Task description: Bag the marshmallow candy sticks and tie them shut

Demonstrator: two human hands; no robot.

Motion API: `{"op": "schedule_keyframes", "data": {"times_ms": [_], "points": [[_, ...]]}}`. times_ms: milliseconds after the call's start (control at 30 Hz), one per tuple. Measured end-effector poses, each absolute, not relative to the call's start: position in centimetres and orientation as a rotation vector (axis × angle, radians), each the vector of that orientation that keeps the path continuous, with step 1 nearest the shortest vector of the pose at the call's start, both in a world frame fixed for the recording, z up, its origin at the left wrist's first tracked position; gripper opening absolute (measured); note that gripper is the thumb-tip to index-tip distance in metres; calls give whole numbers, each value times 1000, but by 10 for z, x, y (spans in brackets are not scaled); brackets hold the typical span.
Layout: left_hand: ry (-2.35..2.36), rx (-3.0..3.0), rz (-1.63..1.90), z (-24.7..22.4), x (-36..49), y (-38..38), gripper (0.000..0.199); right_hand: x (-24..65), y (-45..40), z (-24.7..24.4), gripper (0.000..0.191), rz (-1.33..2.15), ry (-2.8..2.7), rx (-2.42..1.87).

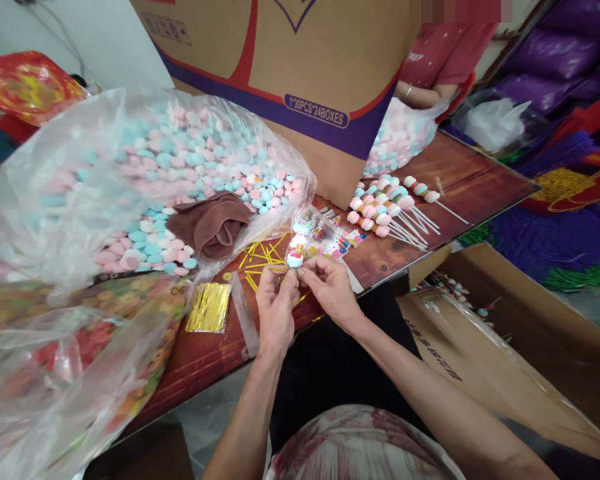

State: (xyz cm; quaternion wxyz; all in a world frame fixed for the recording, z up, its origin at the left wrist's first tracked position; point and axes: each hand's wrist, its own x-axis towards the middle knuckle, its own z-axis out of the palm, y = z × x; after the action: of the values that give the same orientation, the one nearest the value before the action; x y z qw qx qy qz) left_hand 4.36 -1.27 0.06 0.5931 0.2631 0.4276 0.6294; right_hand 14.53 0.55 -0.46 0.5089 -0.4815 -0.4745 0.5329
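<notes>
A marshmallow skewer in a clear printed wrapper stands up between my hands, above the near edge of the table. My left hand pinches its lower end with thumb and fingertips. From the other side my right hand closes on the same end, its fingertips meeting the left ones. The stick and whatever else lies between the fingertips are hidden. Just behind are loose gold twist ties and flat printed clear wrappers. A pack of gold twist ties lies left of my left hand.
A big clear bag of pink, white and blue marshmallows fills the left, a brown cloth on it. Finished-looking marshmallow skewers lie at right. A tall carton stands behind; an open carton sits lower right. Another person is beyond.
</notes>
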Motion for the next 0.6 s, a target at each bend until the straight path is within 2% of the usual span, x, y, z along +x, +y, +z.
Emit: {"op": "schedule_keyframes", "data": {"times_ms": [167,400,600], "points": [[909,421,1353,4,49,-8,28,156,-4,0,16,1324,-1229,-1136],[672,97,938,24,41,-10,17,182,-6,12,18,1217,-1447,-955],[761,338,878,27,48,-12,34,196,-2,13,15,1100,-1688,-995]]}}
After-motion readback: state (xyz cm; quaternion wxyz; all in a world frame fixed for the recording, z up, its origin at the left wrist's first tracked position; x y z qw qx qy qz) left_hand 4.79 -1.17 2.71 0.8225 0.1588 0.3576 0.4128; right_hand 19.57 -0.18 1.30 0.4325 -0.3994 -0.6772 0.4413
